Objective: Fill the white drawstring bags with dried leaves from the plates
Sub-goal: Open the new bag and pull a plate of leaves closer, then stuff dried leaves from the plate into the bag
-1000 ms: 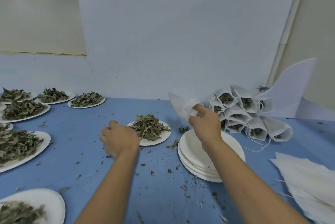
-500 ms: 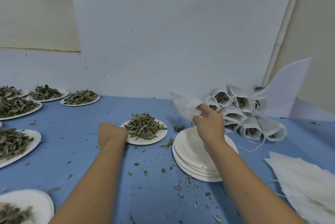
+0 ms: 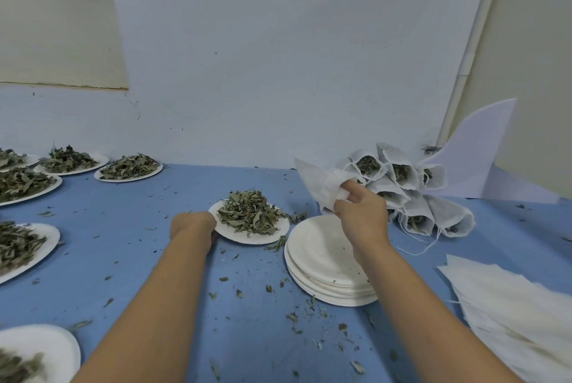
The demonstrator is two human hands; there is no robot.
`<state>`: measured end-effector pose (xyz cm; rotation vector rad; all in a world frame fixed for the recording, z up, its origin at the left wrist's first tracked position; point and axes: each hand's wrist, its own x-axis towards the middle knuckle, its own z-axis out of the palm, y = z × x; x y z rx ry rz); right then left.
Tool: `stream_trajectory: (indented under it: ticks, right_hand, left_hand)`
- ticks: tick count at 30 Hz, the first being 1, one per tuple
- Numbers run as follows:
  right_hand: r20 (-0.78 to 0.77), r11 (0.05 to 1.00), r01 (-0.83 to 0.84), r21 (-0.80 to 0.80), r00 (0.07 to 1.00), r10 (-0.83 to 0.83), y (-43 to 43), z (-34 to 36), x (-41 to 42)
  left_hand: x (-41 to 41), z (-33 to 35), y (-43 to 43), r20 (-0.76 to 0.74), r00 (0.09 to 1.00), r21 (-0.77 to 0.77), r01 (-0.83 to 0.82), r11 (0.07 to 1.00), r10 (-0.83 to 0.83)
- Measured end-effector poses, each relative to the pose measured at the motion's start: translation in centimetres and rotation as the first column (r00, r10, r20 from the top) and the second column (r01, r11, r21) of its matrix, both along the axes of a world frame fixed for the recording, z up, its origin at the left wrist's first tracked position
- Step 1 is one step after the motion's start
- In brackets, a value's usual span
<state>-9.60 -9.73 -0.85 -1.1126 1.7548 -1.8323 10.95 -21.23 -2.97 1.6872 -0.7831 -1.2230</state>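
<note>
My right hand (image 3: pixel 362 215) pinches an empty white drawstring bag (image 3: pixel 318 181) by its mouth and holds it up above a stack of bare white plates (image 3: pixel 328 271). My left hand (image 3: pixel 192 226) grips the near left rim of a white plate (image 3: pixel 247 235) heaped with dried leaves (image 3: pixel 247 212), just left of the stack. Its fingers are hidden under the rim.
A pile of filled bags (image 3: pixel 402 187) leans against the wall at the back right. Flat empty bags (image 3: pixel 510 314) lie at the right edge. Several more plates of leaves (image 3: pixel 128 167) line the left side. Leaf crumbs litter the blue table (image 3: pixel 148 258).
My left hand has reached forward and taken hold of the leaf plate's rim. My right hand has kept the bag raised, shifting slightly.
</note>
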Motion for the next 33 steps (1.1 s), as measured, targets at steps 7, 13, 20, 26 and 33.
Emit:
stream_trajectory:
  ticks: [7, 13, 20, 26, 33]
  right_hand:
    - [0.061, 0.999, 0.034, -0.023, 0.998, -0.032, 1.3, 0.6, -1.3]
    - [0.114, 0.992, 0.105, -0.074, 0.989, -0.097, 2.7, 1.3, -2.5]
    - [0.118, 0.974, 0.183, -0.134, 0.979, -0.167, 4.9, 1.2, -4.4]
    - [0.211, 0.978, 0.143, -0.150, 0.971, -0.110, 6.4, -0.5, -4.9]
    - [0.365, 0.979, 0.103, -0.177, 0.930, -0.032, 6.3, -1.8, -4.3]
  left_hand:
    - [-0.7, 0.8, 2.2, -0.250, 0.967, -0.046, -0.053, 0.998, 0.040]
    - [-2.4, 2.7, 4.3, -0.267, 0.962, -0.164, 0.002, 0.986, -0.046]
    - [-6.1, 2.6, 8.2, -0.167, 0.956, -0.215, 0.205, 0.955, -0.243]
    - [-7.6, 0.6, 9.9, 0.125, 0.945, -0.329, 0.328, 0.886, -0.303]
    - [-8.4, -1.3, 11.4, 0.519, 0.837, -0.438, 0.432, 0.788, -0.170]
